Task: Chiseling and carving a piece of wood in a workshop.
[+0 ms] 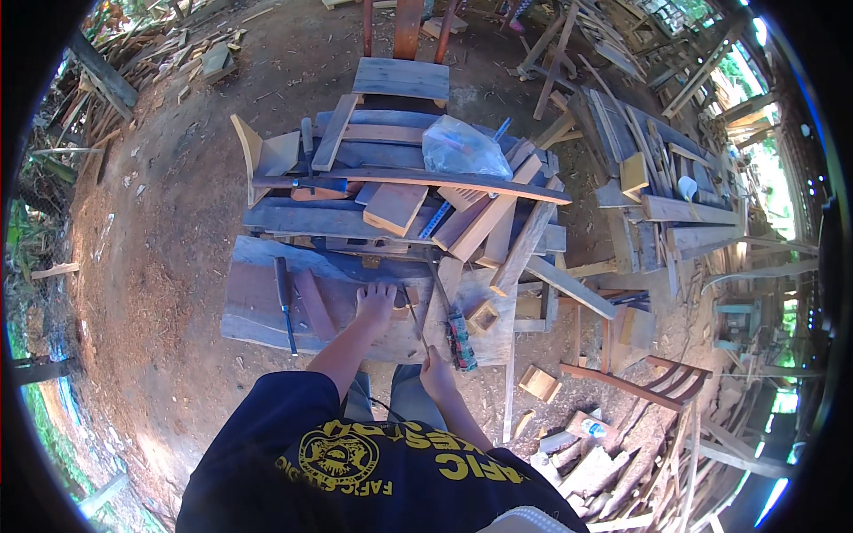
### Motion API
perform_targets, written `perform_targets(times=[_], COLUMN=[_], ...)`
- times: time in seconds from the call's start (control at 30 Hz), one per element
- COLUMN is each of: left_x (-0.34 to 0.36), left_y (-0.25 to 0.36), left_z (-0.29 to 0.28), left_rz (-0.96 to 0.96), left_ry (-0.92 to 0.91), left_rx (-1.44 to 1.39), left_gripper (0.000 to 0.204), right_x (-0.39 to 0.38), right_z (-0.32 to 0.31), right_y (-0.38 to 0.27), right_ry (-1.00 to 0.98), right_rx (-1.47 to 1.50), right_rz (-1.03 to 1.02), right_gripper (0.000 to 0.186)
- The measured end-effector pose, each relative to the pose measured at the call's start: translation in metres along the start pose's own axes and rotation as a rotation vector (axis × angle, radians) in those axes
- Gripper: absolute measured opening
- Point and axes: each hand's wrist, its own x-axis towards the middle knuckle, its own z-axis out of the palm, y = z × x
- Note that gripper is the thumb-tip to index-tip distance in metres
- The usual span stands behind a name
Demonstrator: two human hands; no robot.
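Observation:
On the near plank of the workbench (240, 306), my left hand (377, 304) lies palm down, fingers spread over dark wood. My right hand (437, 377), at the bench's near edge, is closed round the lower end of a thin, long tool (415, 322). Its upper end reaches toward my left fingers; its exact kind is unclear. Just right of it lies another tool with a cloth-wrapped handle (461, 341) and a narrow dark shaft. Left of my left hand are a flat reddish wood strip (313, 305) and a chisel-like tool (285, 302) with a dark handle.
A long narrow board (400, 177) crosses the bench behind my hands, among loose wood blocks (394, 208) and a clear plastic bag (466, 147). A small hollow wooden block (484, 315) sits at right. Beyond stand a stool (402, 78) and a lumber-covered table (689, 211); scraps pile lower right.

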Motion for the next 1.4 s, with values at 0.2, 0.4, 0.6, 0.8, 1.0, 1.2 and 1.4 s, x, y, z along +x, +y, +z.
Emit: perform_targets(times=[0.2,0.4,0.6,0.8,1.0,1.2,1.4], left_x=[-0.001,-0.003,-0.004,-0.005,-0.002,-0.004,-0.002], left_y=[0.002,0.003,0.003,0.003,0.002,0.001,0.002], left_z=[-0.004,-0.008,-0.009,-0.011,-0.010,-0.010,-0.012], left_rz=[-0.005,-0.012,-0.009,0.001,0.004,0.018,-0.002], left_ry=[-0.030,-0.013,-0.015,-0.022,-0.051,-0.034,-0.052], left_rx=[0.016,0.011,0.013,-0.007,0.000,0.006,-0.002], left_gripper=[0.061,0.059,0.058,0.061,0.064,0.064,0.064], right_x=[0.040,0.001,0.028,0.031,0.005,0.050,0.005], right_z=[0.012,-0.003,0.010,0.012,0.003,0.025,0.008], right_y=[-0.012,0.000,-0.006,-0.001,0.004,-0.010,0.007], right_ry=[-0.004,0.002,-0.020,-0.037,-0.045,0.003,0.019], right_rx=[0.091,-0.027,-0.009,0.067,-0.040,0.049,0.024], right_rz=[-0.003,-0.015,0.002,-0.017,0.022,0.002,-0.038], right_gripper=[0.022,0.021,0.020,0.018,0.023,0.028,0.020])
